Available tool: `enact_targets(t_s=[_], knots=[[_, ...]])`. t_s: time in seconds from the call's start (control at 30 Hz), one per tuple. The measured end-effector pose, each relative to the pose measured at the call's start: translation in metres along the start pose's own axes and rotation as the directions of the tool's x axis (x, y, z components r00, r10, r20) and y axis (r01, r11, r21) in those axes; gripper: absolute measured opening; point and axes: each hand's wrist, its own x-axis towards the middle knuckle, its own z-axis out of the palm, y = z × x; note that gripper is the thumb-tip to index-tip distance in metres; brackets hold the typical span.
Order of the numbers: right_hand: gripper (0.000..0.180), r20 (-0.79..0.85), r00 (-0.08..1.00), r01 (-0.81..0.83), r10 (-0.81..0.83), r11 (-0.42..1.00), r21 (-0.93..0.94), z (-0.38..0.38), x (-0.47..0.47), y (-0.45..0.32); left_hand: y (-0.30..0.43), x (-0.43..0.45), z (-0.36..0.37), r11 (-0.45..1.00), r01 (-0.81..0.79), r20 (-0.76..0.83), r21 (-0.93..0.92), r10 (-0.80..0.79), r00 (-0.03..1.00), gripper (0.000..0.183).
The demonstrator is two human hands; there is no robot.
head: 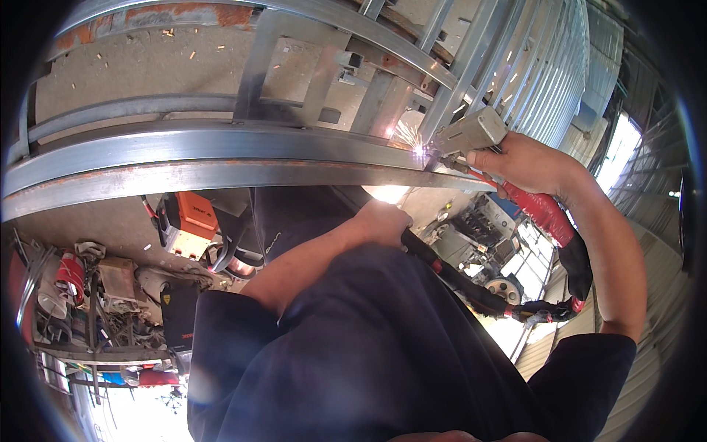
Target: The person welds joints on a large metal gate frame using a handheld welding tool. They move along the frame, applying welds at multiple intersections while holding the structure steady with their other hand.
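Note:
A bright welding arc (421, 150) throws sparks at a joint near the right end of the steel rectangular tube (221, 145). My right hand (527, 163) grips the welding torch (486, 179), its tip at the arc and its rear wrapped in red. A grey, box-shaped metal piece (472, 131) lies against the fingers of that hand, above the torch; whether the hand holds it too, I cannot tell. Lower down and nearer my body, my left hand (384, 222) is closed around the black torch cable (422, 246), which loops right and back up to the torch.
Steel crosspieces (259, 66) join the long tubes into a frame. Ribbed metal sheet (558, 72) stands at upper right. An orange welding machine (196, 212) sits below the frame, left. Scrap and a red container (70, 276) crowd the lower left. Machinery with a wheel (504, 290) stands right.

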Motion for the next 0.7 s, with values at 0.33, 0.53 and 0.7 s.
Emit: enact_targets(t_s=[0.33, 0.53, 0.7], knots=[[0.063, -0.076, 0.997, 0.026, -0.025, 1.0, 0.014, 0.009, -0.007, 0.028, 0.008, -0.003, -0.01, 0.998, 0.061, 0.017, 0.031, -0.062, 0.998, 0.047], [0.058, -0.358, 0.926, 0.261, -0.115, 0.883, 0.391, 0.025, -0.058, 0.074, -0.017, 0.012, 0.012, 0.986, 0.068, 0.07, 0.155, -0.08, 0.994, 0.058], [0.052, -0.64, 0.76, 0.529, -0.114, 0.681, 0.506, 0.051, -0.106, 0.132, -0.047, 0.004, 0.026, 0.967, 0.198, -0.104, 0.162, -0.183, 0.978, 0.054]])
